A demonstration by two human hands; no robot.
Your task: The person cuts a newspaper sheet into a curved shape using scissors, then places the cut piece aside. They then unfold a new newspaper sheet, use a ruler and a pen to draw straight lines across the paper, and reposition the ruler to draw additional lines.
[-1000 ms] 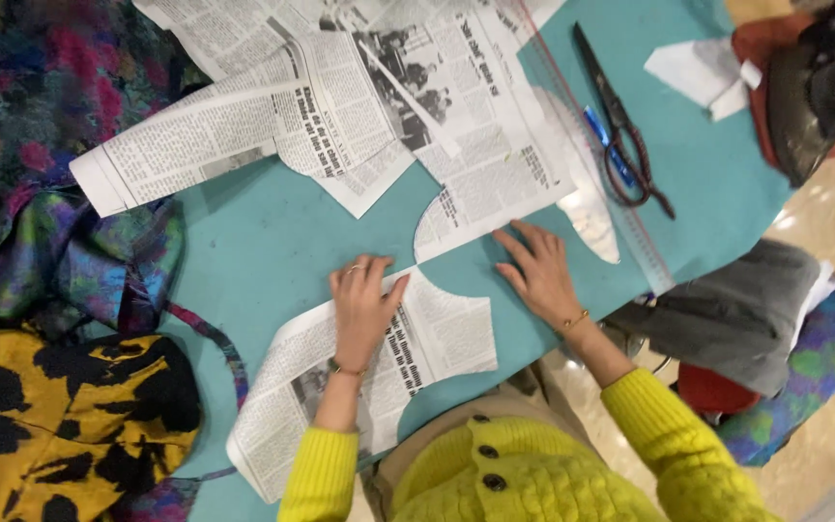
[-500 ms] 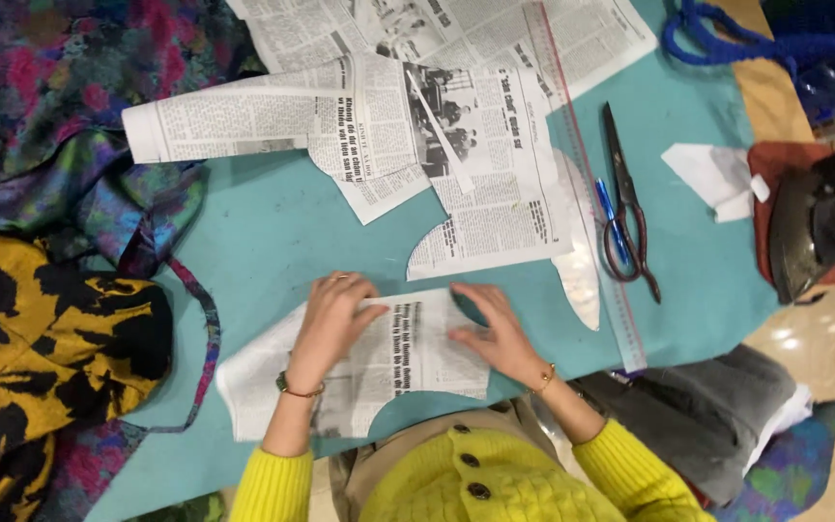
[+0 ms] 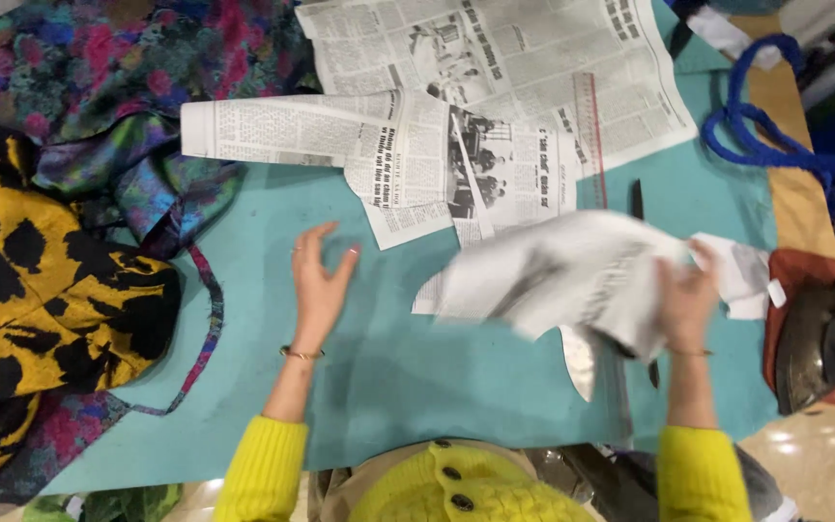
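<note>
The right hand grasps a cut newspaper piece, lifted and blurred; the left hand hovers released over the teal worktop. More newspaper sheets lie far, uncut.

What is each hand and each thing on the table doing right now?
left hand: open, empty, over the teal table
right hand: gripping the newspaper piece
newspaper piece: lifted, blurred
newspaper sheets: lying flat, overlapping
yellow-and-black fabric: crumpled
floral fabric: rumpled
ruler: flat on paper
</note>
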